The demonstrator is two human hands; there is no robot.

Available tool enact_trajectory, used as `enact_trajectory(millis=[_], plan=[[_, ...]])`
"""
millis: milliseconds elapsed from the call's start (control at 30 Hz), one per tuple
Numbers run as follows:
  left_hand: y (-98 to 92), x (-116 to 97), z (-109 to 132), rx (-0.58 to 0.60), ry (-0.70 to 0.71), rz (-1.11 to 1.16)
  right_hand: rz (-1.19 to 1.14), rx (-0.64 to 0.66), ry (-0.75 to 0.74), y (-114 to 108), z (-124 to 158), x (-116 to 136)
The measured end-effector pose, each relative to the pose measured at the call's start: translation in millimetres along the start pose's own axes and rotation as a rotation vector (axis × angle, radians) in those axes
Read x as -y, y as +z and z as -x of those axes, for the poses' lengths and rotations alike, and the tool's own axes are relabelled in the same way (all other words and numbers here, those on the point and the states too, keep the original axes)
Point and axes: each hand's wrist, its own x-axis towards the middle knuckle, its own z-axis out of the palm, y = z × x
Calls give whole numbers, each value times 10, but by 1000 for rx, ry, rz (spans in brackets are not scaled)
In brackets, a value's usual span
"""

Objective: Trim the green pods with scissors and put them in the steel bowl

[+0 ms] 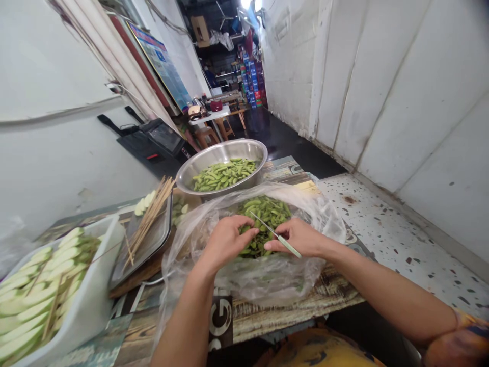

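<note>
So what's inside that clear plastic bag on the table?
The bag holds a heap of green pods. The left hand rests on them, and the right hand holds a small green-handled knife. The pile hides the bag's bottom and any lower pods.

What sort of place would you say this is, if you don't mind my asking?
Probably the prep corridor of a small food stall: a steel basin of green pods, bamboo skewers on a metal tray, and stacked plastic crates beyond.

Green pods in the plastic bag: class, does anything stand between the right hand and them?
Nothing visible: the right hand, holding a green-handled knife, reaches through the bag's open mouth to the green pods.
</note>
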Motion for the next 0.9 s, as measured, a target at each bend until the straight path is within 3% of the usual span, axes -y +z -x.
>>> enact_trajectory(millis=[200, 367, 467, 567, 700, 800, 900], plan=[[13, 89, -25, 34, -19, 5, 83, -55, -7, -23, -23, -7], [7, 143, -43, 37, -31, 75, -5, 17, 43, 2, -10, -27], [0, 127, -38, 6, -225, 280, -129, -1, 53, 5, -24, -28], [10, 116, -61, -87, -389, 681, -321, 13, 53, -10, -31, 8], [84, 117, -131, -233, -412, 1108, -467, 158, 82, -20, 5, 77], [175, 91, -167, -334, -402, 1181, -500, 192, 62, -10, 32, 101], [259, 29, -173, -358, -398, 1175, -527, 176, 33, 6, 27, 94]])
